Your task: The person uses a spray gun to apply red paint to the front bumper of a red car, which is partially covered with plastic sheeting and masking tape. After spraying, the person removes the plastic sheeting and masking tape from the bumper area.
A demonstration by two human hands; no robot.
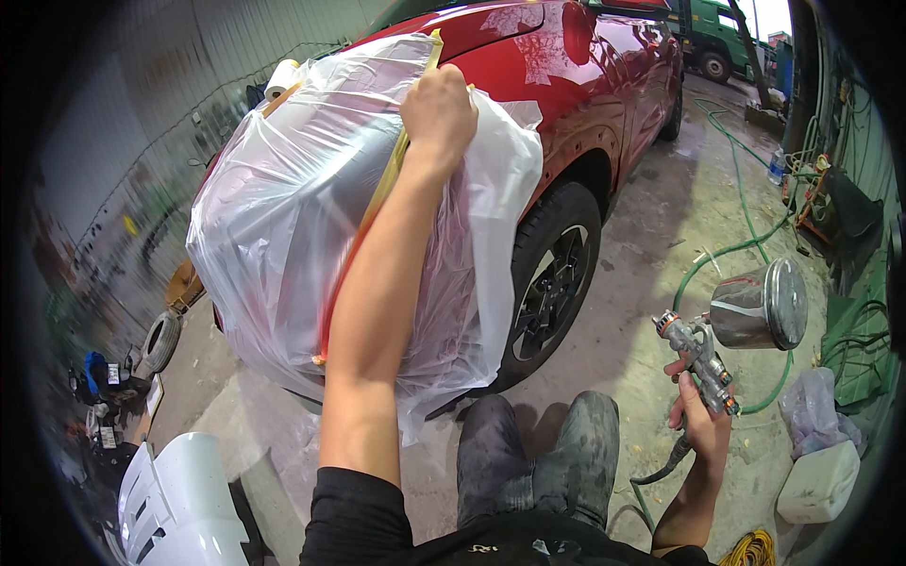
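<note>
My left hand (439, 115) is closed at the upper edge of a clear plastic masking sheet (269, 203) that drapes over the front of a red car (510, 71). Yellow tape (385, 184) runs down the sheet beside my forearm, and a narrow red strip (338, 297) shows below it. What exactly lies between those fingers is hidden by the fist. Off to the right, my right hand (696, 415) grips a paint spray gun (696, 354) by its handle. The gun's metal cup (758, 304) sticks out sideways, and a hose (668, 460) leads from the grip.
The car's front wheel (557, 283) stands just right of the sheet. A green hose (741, 189) winds over the concrete floor. Near the right edge are a white jug (819, 483) and a plastic bag (813, 410). A white body panel (184, 505) lies at lower left.
</note>
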